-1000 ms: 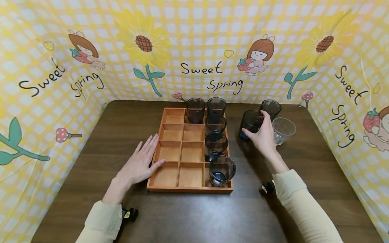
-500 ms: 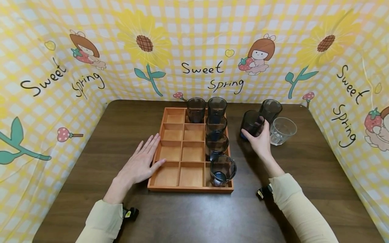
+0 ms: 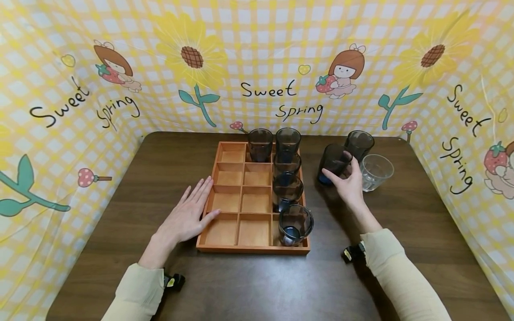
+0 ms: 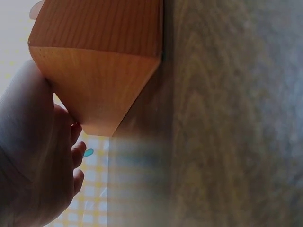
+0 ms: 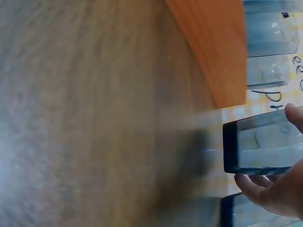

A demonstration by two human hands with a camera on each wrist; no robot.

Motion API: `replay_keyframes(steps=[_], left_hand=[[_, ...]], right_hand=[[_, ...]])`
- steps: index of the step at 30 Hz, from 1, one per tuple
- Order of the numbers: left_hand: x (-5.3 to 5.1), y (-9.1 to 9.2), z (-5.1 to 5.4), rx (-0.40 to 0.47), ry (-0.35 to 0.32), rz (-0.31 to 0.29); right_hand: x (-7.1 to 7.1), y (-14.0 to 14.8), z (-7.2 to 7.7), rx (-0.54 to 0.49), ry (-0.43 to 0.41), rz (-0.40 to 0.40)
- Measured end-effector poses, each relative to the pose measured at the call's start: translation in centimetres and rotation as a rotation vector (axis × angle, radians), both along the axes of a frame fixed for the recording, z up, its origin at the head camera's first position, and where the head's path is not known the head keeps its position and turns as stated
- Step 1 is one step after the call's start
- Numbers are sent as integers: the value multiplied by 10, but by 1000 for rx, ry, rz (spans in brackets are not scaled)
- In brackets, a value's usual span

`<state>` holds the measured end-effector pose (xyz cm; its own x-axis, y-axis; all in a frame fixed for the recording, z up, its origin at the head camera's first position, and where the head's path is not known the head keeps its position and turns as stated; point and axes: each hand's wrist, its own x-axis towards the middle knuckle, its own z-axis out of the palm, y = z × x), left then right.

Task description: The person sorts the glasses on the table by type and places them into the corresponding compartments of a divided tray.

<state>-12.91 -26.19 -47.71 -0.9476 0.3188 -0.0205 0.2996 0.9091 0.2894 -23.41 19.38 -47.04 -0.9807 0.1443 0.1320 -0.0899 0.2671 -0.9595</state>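
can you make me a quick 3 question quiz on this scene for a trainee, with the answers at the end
1. Count: how many dark glasses are in the wooden tray?
2. True or false: the left hand is touching the tray's right side.
3. Fill the gap with "clear" or "dark": the right hand grips a ____ tumbler.

Key:
1. Five: four down the right column and one in the middle column's back compartment.
2. False; it touches the tray's left side.
3. Dark.
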Motion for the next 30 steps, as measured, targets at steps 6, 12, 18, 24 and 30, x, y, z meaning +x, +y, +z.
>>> replay_keyframes(steps=[6,12,18,24,30], left_hand=[[-1,2,-2,5,4,0],[-2,1,1,1,-17,21],[-7,-1,4,-31,-25,15],[-15,-5,6,-59,-18,-15],[-21,-7,4,-63,-9,-42]], right_hand=[[4,1,18,7,56,10],[9,-2,38,-78,140,33],[15,-3,61,-108,199,45],[18,-5,79,-100,217,89],[17,-12,90,-69,222,146]])
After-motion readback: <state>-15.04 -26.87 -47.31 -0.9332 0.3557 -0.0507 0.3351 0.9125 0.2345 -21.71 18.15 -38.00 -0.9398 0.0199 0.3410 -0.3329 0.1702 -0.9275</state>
